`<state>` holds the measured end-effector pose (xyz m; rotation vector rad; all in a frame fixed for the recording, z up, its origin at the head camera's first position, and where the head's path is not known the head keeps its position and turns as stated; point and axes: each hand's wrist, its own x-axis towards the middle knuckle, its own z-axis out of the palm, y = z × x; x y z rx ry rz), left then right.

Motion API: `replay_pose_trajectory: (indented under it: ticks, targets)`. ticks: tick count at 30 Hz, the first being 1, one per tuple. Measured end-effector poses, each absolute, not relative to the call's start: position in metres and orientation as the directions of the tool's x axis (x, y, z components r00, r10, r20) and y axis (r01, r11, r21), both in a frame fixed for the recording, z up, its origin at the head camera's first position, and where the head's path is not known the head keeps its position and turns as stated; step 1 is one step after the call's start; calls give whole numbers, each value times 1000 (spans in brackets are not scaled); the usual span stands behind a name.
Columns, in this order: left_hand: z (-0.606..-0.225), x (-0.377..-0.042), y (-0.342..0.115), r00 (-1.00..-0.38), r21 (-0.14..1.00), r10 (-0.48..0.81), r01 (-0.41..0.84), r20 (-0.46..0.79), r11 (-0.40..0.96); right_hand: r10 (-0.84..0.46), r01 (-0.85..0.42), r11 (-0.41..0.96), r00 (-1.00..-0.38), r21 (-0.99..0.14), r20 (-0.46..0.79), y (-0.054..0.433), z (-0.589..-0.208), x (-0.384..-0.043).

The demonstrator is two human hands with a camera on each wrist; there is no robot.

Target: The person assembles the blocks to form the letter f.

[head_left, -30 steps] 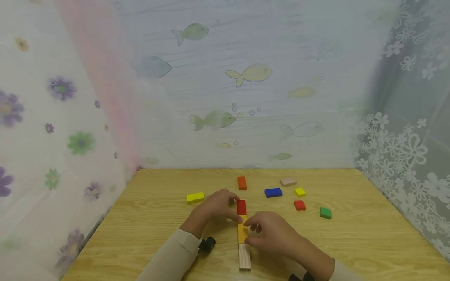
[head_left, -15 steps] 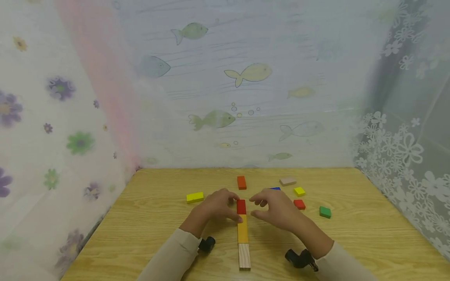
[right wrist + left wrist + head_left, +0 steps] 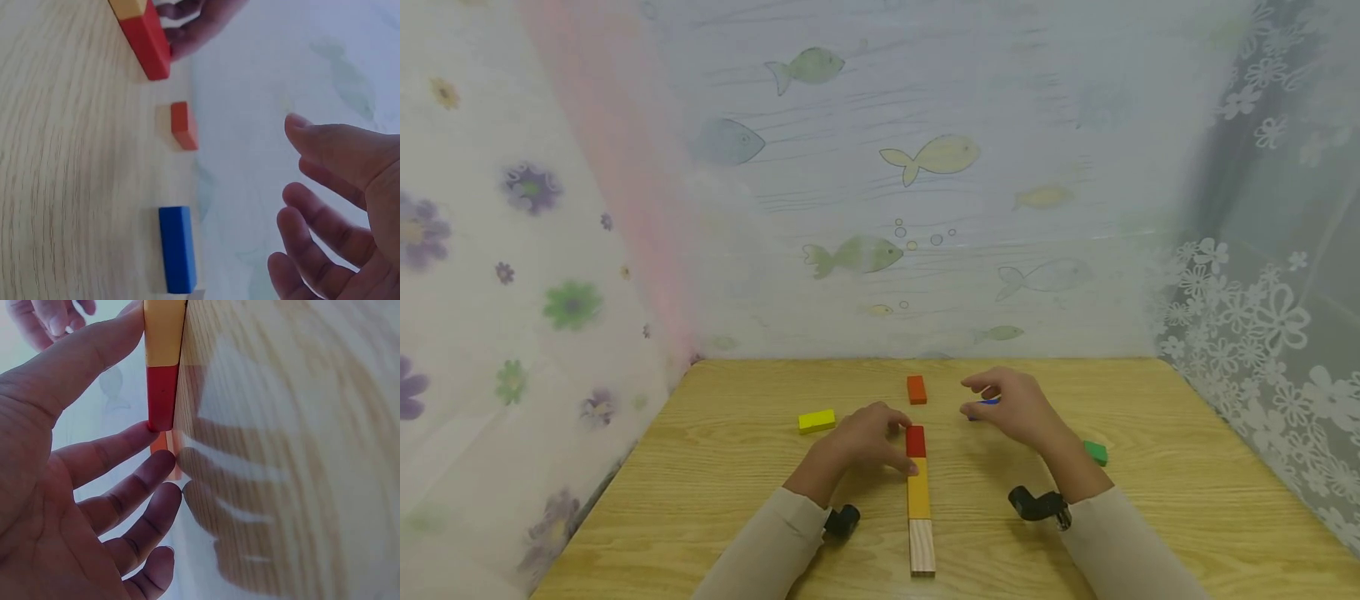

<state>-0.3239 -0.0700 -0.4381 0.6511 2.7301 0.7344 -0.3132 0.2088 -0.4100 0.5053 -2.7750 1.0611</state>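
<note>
On the wooden table a row of blocks runs away from me: a plain wood block (image 3: 922,547) nearest, then orange-yellow (image 3: 918,492), then a red block (image 3: 915,442) at the far end. My left hand (image 3: 868,440) lies along the row's left side. In the left wrist view its thumb touches the orange-yellow block (image 3: 164,334), and its index fingertip is at the end of the red block (image 3: 161,397). My right hand (image 3: 1015,408) hovers over a blue block (image 3: 983,410), partly covering it. The right wrist view shows its fingers spread loosely with nothing between them, apart from the blue block (image 3: 177,250).
An orange-red block (image 3: 916,389) lies beyond the row, a yellow block (image 3: 816,422) left of my left hand. A green block (image 3: 1096,452) shows beside my right wrist. Black wrist cameras hang under both wrists. Patterned curtains enclose the table.
My right hand has left the orange-yellow blocks and moved away and rightward to the blue block, now hiding the small yellow, small red and pale blocks. My left hand has stayed in place.
</note>
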Motion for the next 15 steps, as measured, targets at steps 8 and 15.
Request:
replay_pose_trajectory:
  ticks: [8, 15]
  targets:
    - [-441, -326, -72, -863, 553, 492, 357, -112, 753, -206, -276, 711, -961, -647, 184, 225, -427, -329]
    - [-444, -329, -73, -860, 590, 494, 333, -130, 736, -178, -210, 720, -977, -661, 116, 228, -440, -335]
